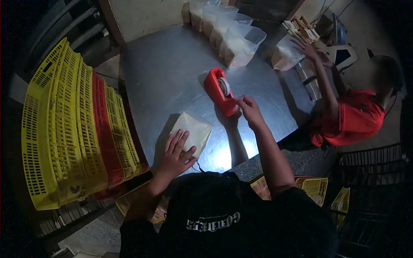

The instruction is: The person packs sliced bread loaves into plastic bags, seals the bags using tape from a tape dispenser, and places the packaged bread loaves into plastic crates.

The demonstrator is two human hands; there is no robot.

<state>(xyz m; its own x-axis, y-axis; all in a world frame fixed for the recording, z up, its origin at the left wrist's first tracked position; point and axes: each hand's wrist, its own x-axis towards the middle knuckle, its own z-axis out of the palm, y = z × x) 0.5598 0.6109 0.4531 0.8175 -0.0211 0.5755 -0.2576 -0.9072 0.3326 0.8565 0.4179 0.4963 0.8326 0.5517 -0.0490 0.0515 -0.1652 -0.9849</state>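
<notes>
A pale, squarish wrapped package (194,131) lies near the table's front edge. My left hand (176,150) rests on its left side, fingers spread and flat. To its upper right stands a red tape dispenser (214,88) with a roll of tape (223,86) in it. My right hand (249,111) is at the dispenser's near end, thumb and forefinger pinched together at the tape's free end. The strip itself is too thin to make out.
Filled clear plastic bags (236,43) stand in a row at the back of the metal table (159,64). Stacked yellow and red crates (64,129) rise at left. At right, a co-worker in a red shirt (355,114) reaches toward another bag (286,53).
</notes>
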